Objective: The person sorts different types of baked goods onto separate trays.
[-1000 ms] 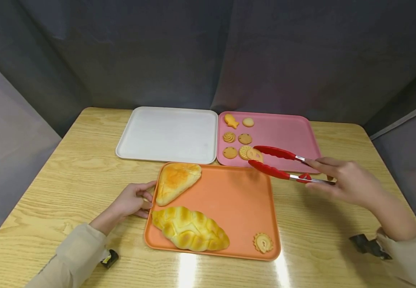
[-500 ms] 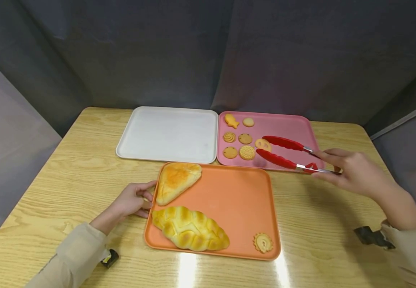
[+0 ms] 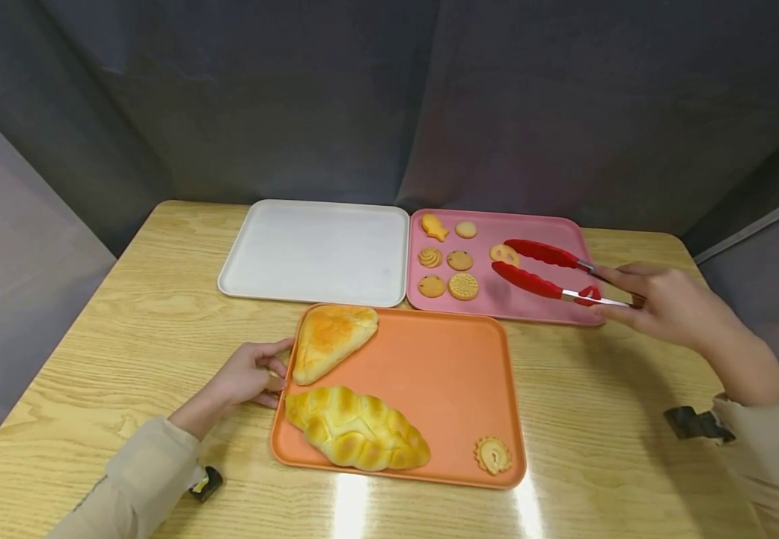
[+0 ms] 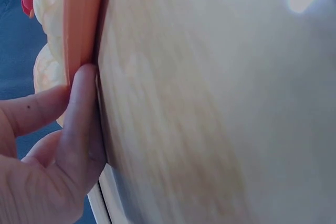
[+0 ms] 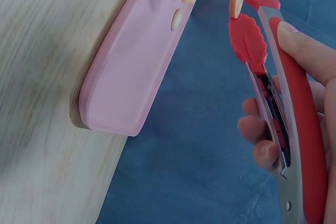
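Red tongs (head view) (image 3: 544, 253): gripped in the right hand (image 3: 672, 303), above the middle of the pink tray (image 3: 537, 227); other cookies (image 3: 459, 260) lie toward its left edge.
Orange tray (left wrist view) (image 4: 83, 19): rim pinched by the left hand (image 4: 58, 171).
Holed cookie (right wrist view) (image 5: 236, 6): clamped between the tongs' tips; placing seems in hand, calling for lowering, then a looser squeeze.

tongs (image 3: 529, 281) over rear-right tray (image 3: 530, 227) | breads (image 3: 357, 430) on front tray (image 3: 443, 374), left
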### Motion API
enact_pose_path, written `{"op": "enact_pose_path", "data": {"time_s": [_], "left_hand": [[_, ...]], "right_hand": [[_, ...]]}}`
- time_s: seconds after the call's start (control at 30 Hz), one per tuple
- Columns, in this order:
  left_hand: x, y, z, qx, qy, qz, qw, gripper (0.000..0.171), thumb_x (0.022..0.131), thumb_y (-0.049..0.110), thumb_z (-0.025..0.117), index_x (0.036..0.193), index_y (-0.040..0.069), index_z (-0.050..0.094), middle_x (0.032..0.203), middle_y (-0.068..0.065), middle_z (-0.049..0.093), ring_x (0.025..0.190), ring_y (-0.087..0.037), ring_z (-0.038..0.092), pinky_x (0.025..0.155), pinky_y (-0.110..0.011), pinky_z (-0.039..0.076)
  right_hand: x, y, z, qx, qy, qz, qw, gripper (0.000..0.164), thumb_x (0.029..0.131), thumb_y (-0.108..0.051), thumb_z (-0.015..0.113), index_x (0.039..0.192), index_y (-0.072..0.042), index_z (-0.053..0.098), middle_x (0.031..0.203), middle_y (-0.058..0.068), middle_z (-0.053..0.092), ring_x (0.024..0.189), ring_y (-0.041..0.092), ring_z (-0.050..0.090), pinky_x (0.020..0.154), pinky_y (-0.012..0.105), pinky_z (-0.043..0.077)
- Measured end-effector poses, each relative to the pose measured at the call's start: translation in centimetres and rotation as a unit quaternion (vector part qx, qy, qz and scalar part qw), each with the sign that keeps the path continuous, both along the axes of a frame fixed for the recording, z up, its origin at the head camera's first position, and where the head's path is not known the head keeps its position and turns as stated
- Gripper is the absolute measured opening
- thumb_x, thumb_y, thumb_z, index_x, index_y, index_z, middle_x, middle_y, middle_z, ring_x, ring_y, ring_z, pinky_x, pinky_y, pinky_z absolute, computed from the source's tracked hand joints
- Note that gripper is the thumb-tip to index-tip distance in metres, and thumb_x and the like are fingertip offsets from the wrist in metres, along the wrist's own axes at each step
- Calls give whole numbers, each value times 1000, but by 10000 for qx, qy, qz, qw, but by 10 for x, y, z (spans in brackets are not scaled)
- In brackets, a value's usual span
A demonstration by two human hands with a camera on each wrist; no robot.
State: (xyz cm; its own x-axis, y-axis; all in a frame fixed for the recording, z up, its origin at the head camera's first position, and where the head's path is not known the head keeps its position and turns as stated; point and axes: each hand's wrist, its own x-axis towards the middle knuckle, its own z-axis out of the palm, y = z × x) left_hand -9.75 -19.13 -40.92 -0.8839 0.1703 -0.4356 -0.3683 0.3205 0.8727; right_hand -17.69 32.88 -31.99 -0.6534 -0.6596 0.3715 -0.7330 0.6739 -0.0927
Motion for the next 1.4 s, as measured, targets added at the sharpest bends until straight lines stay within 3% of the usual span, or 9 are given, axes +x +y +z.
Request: {"op": "enact_pose_path", "data": {"time_s": [0.1, 0.33, 0.77, 1.07, 1.4], "left_hand": [[0, 0, 0, -17, 3, 15, 10000, 69, 76, -14, 56, 140, 0, 33, 80, -11, 52, 57, -16, 53, 53, -36, 56], [0, 1, 1, -10, -13, 39, 10000, 69, 77, -14, 57, 140, 1, 33, 80, -10, 51, 57, -16, 53, 53, -36, 56], [0, 0, 1, -32, -15, 39, 10000, 69, 76, -14, 57, 140, 0, 33, 80, -11, 51, 57, -16, 53, 52, -36, 56], [-1, 2, 2, -113, -38, 78, 9999, 69, 76, -14, 57, 140, 1, 34, 81, -13, 52, 56, -18, 55, 52, -36, 56], [-1, 1, 0, -68, -46, 83, 9999, 70, 77, -14, 58, 140, 2, 34, 82, -13, 52, 57, -17, 53, 52, -36, 56]], "right_hand": [[-4, -1, 1, 28, -62, -91, 9999, 57, 61, -26, 82, 104, 7, 66, 79, 10, 62, 49, 1, 37, 41, 14, 35], [-15, -4, 0, 196, -159, -399, 9989, 58, 57, -20, 84, 107, 6, 66, 76, 10, 62, 51, 8, 39, 40, 20, 35], [-38, -11, -7, 690, -585, -1011, 9908, 58, 65, -23, 80, 110, 8, 62, 75, 15, 62, 51, 15, 42, 44, 28, 38], [-56, -17, -12, 941, -1514, -1780, 9678, 64, 75, -30, 74, 121, 8, 53, 66, 7, 54, 54, 20, 39, 46, 29, 35], [-68, -18, -22, 782, -1761, -1954, 9616, 63, 78, -34, 70, 121, 8, 53, 59, 5, 50, 53, 21, 39, 45, 30, 34]]}}
